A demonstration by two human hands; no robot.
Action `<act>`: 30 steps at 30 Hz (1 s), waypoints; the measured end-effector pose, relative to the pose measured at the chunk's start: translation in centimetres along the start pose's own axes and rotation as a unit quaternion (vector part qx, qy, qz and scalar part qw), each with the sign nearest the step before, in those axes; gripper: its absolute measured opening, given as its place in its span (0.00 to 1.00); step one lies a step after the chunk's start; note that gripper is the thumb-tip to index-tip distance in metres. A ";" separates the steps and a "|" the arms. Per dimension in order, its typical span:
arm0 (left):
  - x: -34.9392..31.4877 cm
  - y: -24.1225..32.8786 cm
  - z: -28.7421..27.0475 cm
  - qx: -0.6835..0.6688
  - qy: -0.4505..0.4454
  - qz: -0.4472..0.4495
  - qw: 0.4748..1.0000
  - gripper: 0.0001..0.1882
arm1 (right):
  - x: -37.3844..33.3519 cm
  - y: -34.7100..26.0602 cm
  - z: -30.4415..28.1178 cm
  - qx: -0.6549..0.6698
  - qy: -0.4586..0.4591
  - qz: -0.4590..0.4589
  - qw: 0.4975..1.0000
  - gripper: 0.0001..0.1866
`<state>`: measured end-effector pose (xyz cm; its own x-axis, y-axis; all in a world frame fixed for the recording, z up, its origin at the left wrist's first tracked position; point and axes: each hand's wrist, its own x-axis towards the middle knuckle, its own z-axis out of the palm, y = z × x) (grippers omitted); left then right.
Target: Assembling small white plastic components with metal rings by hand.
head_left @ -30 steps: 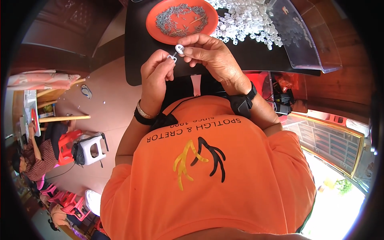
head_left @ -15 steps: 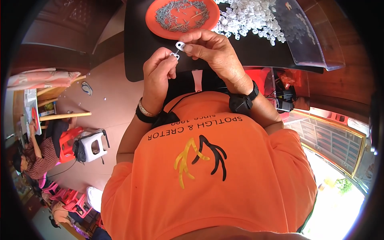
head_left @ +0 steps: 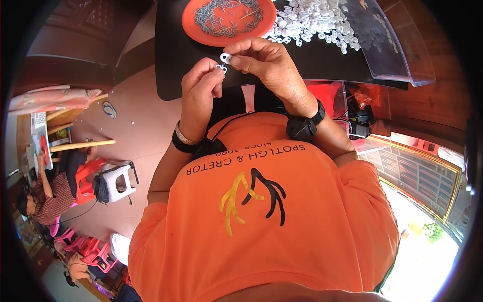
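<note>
Just in front of the table's near edge, my left hand point(head_left: 200, 89) pinches a small white plastic piece point(head_left: 222, 69) between thumb and fingertips. My right hand point(head_left: 274, 70) grips another white plastic piece point(head_left: 225, 58), rounded and with a hole, between thumb and index finger. The two pieces are almost together; a thin grey screw seems to bridge them, but its ends are hidden. Beyond my hands an orange-red plate point(head_left: 187, 29) carries many small grey screws point(head_left: 204, 22). To its right lies a heap of white plastic pieces point(head_left: 314, 22).
The black table point(head_left: 168, 68) has a clear plastic sheet or tray point(head_left: 385, 45) at its right side. Stools point(head_left: 116, 183) stand on the floor to the left, where a person point(head_left: 53, 199) sits. A bright opening point(head_left: 417, 261) is at lower right.
The piece in my left hand has come slightly up and closer to the one in my right hand. Both grips are otherwise the same.
</note>
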<state>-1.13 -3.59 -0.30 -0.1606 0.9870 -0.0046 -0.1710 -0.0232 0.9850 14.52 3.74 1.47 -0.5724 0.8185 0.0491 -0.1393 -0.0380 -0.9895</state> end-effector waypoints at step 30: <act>-0.2 0.6 0.4 -0.017 -0.005 -0.034 0.999 0.12 | -0.7 -0.3 0.3 -0.183 -0.049 -0.086 0.978 0.15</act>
<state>-0.79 -3.69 0.38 -0.1389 0.9879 -0.0687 -0.2131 0.0380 0.9763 14.71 3.04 1.78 -0.6423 0.7357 0.2148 0.0474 0.3178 -0.9470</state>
